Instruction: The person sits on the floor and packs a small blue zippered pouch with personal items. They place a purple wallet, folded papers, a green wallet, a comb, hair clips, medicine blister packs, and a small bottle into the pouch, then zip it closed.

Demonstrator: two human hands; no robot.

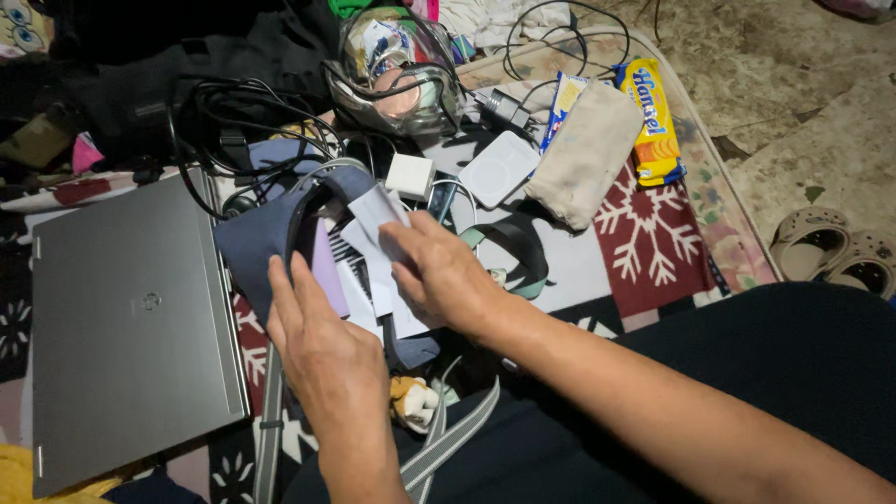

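My right hand (439, 271) pinches a white folded paper (375, 213) at the open mouth of a dark blue bag (257, 245). More white papers (359, 280) lie beneath it inside the bag. My left hand (313, 341) rests flat, fingers spread, on the bag's near side beside a purple sheet (329, 271). The bag's grey strap (448, 439) trails toward my lap.
A shut silver laptop (131, 327) lies at left. Black cables (243, 126), a white charger cube (411, 175), a white round-cornered pad (499, 168), a beige pouch (583, 154), a yellow biscuit pack (653, 121) and a clear plastic bag (397, 70) lie behind. Sandals (831, 247) sit on the floor at right.
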